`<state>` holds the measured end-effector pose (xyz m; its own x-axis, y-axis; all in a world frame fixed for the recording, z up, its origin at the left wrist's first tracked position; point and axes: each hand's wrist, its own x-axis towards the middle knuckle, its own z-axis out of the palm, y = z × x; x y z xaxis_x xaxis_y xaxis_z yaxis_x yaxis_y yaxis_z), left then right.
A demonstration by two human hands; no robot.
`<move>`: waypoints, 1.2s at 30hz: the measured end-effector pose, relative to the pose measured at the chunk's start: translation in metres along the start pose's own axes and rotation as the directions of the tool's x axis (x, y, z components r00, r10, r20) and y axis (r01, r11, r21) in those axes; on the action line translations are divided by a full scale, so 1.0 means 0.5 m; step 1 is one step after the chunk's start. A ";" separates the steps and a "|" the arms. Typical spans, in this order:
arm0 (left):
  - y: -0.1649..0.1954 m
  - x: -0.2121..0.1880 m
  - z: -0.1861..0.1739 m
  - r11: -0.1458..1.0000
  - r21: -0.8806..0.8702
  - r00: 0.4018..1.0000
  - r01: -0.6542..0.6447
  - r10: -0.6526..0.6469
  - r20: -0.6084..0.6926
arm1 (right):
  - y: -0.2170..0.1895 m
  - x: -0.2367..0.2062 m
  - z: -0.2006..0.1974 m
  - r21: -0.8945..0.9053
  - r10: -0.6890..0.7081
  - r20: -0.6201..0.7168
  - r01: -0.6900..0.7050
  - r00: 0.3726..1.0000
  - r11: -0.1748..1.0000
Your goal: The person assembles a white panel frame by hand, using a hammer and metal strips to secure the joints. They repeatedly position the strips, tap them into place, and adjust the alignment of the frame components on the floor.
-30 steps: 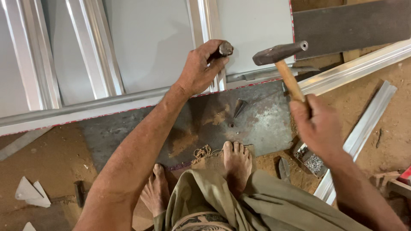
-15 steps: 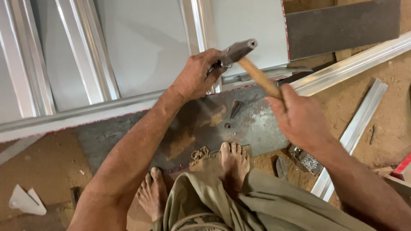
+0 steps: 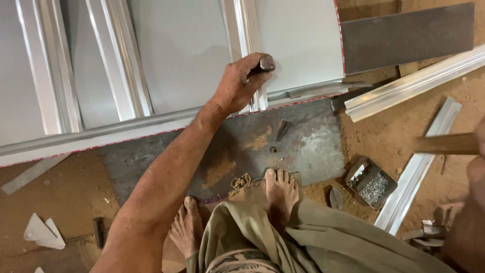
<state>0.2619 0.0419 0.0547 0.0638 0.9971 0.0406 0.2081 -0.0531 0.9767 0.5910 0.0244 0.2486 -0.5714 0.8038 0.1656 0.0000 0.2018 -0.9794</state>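
The left hand [image 3: 240,83] was closed around a dark metal punch [image 3: 264,63], pressing its lower end against the white metal frame [image 3: 182,55] that lay on the floor toward 12 o'clock. The right hand [image 3: 477,167] was only partly in view at 3 o'clock; it seemed to hold a wooden hammer handle [image 3: 444,144], but how tightly it was closed I cannot tell. Under the frame lay a rusty steel plate [image 3: 308,146], and both bare feet rested on its near edge. A small box of screws [image 3: 371,183] stood on the sandy floor at 4 o'clock.
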 end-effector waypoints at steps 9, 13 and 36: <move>0.008 -0.005 -0.003 0.987 0.002 0.984 -0.162 0.161 -0.080 | 0.053 0.040 0.066 -0.619 0.469 -0.083 -0.415 0.879 0.667; 0.008 0.000 -0.004 0.996 -0.083 0.999 -0.038 0.036 -0.022 | 0.050 -0.056 0.015 -0.440 -0.026 -0.034 0.008 0.999 0.898; 0.008 -0.002 0.006 0.990 0.082 0.993 -0.113 0.116 -0.029 | 0.252 -0.103 0.125 -0.598 0.543 -0.074 -0.473 0.836 0.647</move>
<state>0.2657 0.0405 0.0580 0.0596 0.9854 0.1595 0.2789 -0.1699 0.9452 0.5691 -0.0266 0.1092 -0.4173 0.8231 -0.3852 0.7608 0.0846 -0.6435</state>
